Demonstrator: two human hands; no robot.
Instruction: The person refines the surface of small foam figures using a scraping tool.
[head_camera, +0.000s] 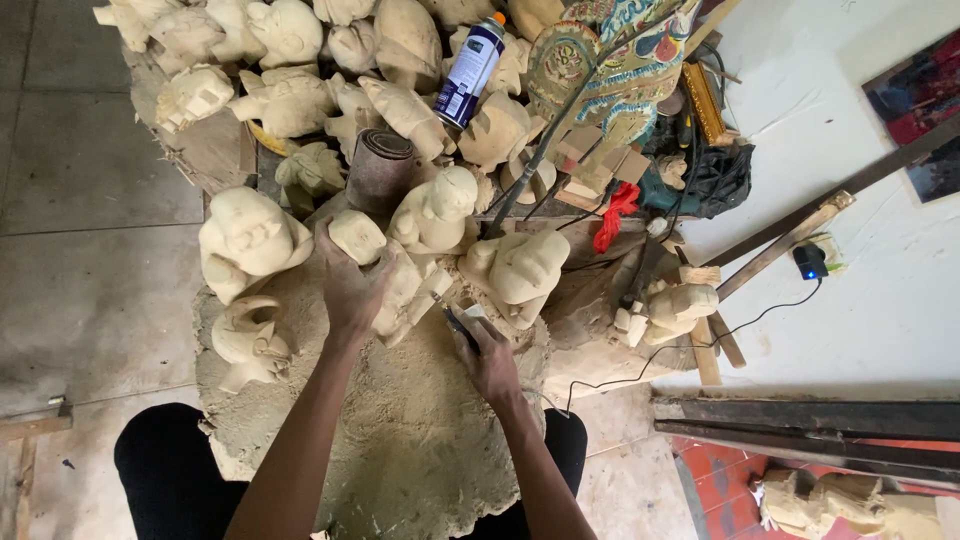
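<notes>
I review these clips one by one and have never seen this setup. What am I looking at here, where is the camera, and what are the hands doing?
There is no machine: a person works with bare hands, filmed by a camera worn on their head, looking down. The left hand steadies a pale wooden figure on a sawdust-covered block. The right hand has its grip on a small dark tool, tip at the figure. Around them sit many similar carved figures, a sandpaper roll and a spray can.

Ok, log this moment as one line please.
left hand: grips pale wooden figure | right hand: holds dark carving tool against figure | surface: sawdust-covered block | around: unfinished carvings, spray can
</notes>
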